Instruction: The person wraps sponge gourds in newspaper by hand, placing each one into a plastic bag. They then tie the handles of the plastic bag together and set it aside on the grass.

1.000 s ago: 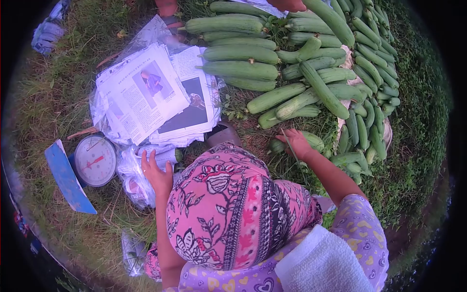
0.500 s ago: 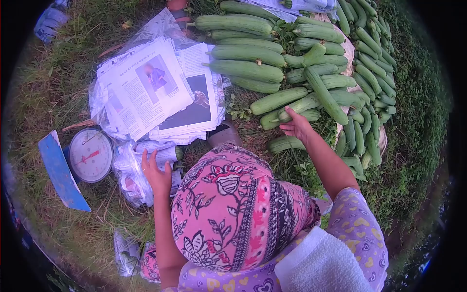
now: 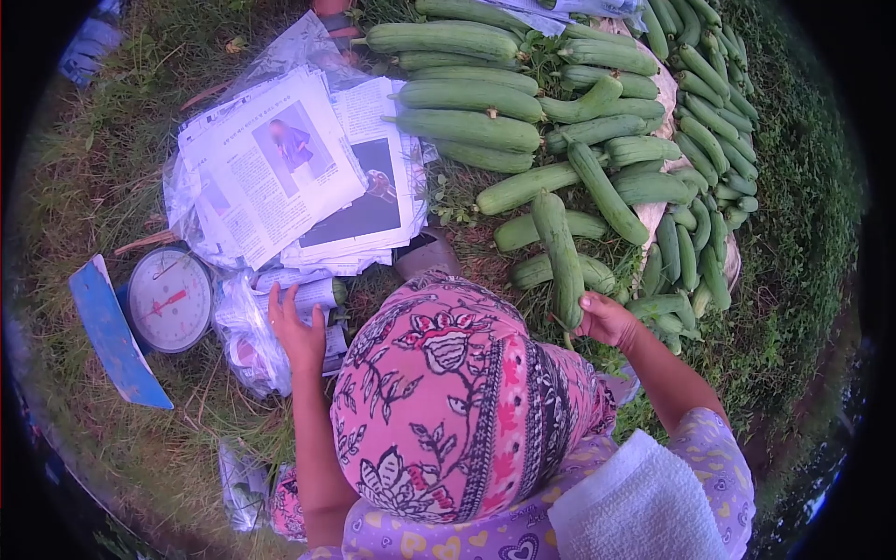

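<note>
My right hand point(image 3: 605, 320) grips the lower end of a long green gourd point(image 3: 558, 252), which stands out over other gourds at an angle. My left hand point(image 3: 297, 327) has its fingers spread and rests by a plastic bag point(image 3: 245, 336) of paper-wrapped bundles. One wrapped gourd point(image 3: 308, 293) lies just beyond its fingertips, its green end showing. Above it lie stacked newspaper sheets point(image 3: 266, 168) on clear plastic. Several loose gourds point(image 3: 467, 129) lie in a row right of the paper.
A round dial scale point(image 3: 170, 299) with a blue pan point(image 3: 117, 331) stands at the left on grass. A big gourd pile point(image 3: 714, 140) spreads over a pale cloth at the right. Wrapped items point(image 3: 243, 490) lie at the lower left. A patterned head covering point(image 3: 429, 401) fills the lower middle.
My right hand has moved down toward the body, pulling a gourd out of the pile and turning it more upright. My left hand has hardly moved.
</note>
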The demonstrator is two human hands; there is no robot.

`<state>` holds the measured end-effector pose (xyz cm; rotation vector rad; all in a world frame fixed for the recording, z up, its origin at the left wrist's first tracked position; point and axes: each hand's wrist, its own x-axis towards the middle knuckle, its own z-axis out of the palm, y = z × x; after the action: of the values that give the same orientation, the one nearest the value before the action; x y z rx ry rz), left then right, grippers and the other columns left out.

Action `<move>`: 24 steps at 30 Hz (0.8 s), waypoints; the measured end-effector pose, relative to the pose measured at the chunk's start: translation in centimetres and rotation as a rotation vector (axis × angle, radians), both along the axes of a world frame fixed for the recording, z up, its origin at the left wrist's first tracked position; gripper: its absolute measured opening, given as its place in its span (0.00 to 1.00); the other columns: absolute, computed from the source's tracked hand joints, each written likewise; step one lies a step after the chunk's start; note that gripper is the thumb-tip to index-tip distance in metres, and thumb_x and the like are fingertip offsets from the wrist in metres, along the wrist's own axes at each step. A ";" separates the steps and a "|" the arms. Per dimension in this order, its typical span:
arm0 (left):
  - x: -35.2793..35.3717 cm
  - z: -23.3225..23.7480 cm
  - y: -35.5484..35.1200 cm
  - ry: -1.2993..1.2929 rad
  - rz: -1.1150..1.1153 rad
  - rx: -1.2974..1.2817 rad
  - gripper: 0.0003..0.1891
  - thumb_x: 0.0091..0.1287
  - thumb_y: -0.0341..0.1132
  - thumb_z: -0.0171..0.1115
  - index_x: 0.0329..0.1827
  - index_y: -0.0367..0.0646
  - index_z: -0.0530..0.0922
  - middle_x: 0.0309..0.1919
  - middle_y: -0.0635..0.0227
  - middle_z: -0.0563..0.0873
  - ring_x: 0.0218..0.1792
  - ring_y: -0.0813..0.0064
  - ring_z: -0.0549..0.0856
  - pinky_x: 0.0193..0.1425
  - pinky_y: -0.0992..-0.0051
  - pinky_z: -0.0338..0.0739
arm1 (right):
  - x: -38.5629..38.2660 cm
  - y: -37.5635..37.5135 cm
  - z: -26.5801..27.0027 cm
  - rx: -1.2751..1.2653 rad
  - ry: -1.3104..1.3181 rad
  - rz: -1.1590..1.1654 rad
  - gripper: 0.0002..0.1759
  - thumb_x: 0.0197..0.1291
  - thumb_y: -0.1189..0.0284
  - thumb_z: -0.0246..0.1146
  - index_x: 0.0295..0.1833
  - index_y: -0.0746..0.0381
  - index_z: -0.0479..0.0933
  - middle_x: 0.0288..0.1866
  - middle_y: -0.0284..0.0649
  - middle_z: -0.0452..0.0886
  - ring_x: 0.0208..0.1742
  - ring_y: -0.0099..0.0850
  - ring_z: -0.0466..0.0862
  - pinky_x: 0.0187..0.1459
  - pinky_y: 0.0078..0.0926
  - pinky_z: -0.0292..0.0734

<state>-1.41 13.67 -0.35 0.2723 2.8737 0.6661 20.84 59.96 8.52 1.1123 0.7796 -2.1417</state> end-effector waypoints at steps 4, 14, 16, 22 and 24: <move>0.1 0.0 0.0 -0.007 -0.003 0.026 0.28 0.52 0.28 0.69 0.60 0.43 0.74 0.67 0.50 0.68 0.65 0.46 0.68 0.68 0.54 0.63 | -0.4 0.2 -1.3 -0.056 0.031 0.069 0.36 0.58 0.56 0.69 0.67 0.61 0.65 0.62 0.40 0.77 0.60 0.33 0.79 0.62 0.38 0.73; 0.2 -0.4 -1.1 -0.015 -0.040 0.007 0.28 0.52 0.28 0.68 0.60 0.43 0.74 0.66 0.49 0.68 0.65 0.45 0.68 0.68 0.54 0.63 | 1.6 -3.5 -2.3 -0.071 0.064 -0.232 0.33 0.62 0.64 0.66 0.69 0.63 0.64 0.66 0.43 0.73 0.67 0.40 0.73 0.68 0.41 0.68; 0.1 -0.4 -0.8 -0.023 -0.045 -0.004 0.28 0.52 0.28 0.68 0.59 0.43 0.74 0.66 0.49 0.68 0.65 0.45 0.68 0.68 0.54 0.63 | 2.8 -4.3 -3.4 -0.076 -0.011 -0.324 0.30 0.64 0.64 0.64 0.68 0.62 0.65 0.66 0.44 0.73 0.68 0.44 0.73 0.67 0.41 0.69; -0.4 0.7 0.5 -0.057 -0.043 -0.019 0.28 0.51 0.27 0.68 0.59 0.43 0.75 0.66 0.49 0.68 0.65 0.46 0.67 0.67 0.54 0.63 | -0.3 -4.8 -6.5 0.058 -0.111 -0.369 0.25 0.68 0.61 0.60 0.64 0.63 0.67 0.63 0.46 0.75 0.65 0.45 0.76 0.57 0.35 0.78; -0.5 1.1 0.7 -0.064 -0.046 -0.018 0.28 0.52 0.27 0.68 0.60 0.43 0.75 0.66 0.49 0.68 0.65 0.46 0.67 0.67 0.54 0.63 | -1.8 -4.1 -7.5 0.118 -0.156 -0.281 0.25 0.69 0.60 0.58 0.64 0.64 0.66 0.63 0.46 0.75 0.64 0.44 0.77 0.55 0.34 0.79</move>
<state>-1.87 14.38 0.74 0.3076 2.8024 0.6282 19.05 55.83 1.05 1.5087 0.7199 -2.2226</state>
